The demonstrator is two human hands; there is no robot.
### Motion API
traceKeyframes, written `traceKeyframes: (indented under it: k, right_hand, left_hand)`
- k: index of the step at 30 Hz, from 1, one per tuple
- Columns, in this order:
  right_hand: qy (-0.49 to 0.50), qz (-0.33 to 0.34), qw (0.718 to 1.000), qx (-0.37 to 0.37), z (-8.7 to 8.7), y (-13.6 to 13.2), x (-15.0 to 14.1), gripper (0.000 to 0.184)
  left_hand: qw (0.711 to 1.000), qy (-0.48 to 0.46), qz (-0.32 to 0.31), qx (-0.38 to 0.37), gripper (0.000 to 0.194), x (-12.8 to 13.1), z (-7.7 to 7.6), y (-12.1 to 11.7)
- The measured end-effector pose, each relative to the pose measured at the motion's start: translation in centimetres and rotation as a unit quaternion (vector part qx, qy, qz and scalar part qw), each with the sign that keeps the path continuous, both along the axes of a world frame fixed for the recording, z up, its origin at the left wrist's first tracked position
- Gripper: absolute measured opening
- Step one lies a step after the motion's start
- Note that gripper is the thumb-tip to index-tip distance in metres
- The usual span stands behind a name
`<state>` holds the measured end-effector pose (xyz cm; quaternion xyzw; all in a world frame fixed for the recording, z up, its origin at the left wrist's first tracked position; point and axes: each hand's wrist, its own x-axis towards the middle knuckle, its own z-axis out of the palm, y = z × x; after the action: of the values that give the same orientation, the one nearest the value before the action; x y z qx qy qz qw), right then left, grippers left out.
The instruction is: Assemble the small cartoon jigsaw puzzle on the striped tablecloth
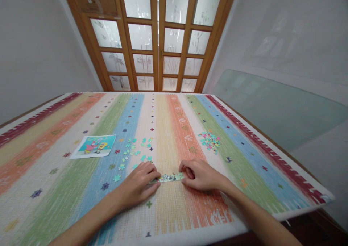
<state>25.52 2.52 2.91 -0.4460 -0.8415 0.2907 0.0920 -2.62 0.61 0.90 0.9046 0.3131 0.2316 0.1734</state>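
Plainly, in the head view, most risk is borne by the narrow strip of puzzle pieces (170,177), which is laid crosswise on the striped surface (168,208) and held at its ends by the left hand (140,181) and the right hand (202,175). If it is pressed or pulled unevenly, its joints could be bowed or parted, since its middle is steadied by no finger. The loose pieces (133,148) could be nudged astray, because a few are set just beyond the left knuckles; against so busy a pattern, a stray one might be overlooked. Less exposure is judged for the pile of pieces (210,141) and the picture card (94,146), both placed farther off. Both hands are narrowed to a pinch between thumb and fingers; how firmly the strip is gripped cannot be told. The forearms are angled in from the lower corners, the wrists are kept low, and the right forefinger is bent so that a small hollow is left above the thumb.
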Motion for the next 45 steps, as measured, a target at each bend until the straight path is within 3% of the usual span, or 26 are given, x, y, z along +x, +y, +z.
traceKeyframes:
  k: [45]
  right_hand:
    - [-0.009,0.016,1.000,0.018,-0.84,0.43,0.22,0.015]
  left_hand:
    - [1.000,0.021,0.001,-0.003,0.018,0.00,-0.08,0.06]
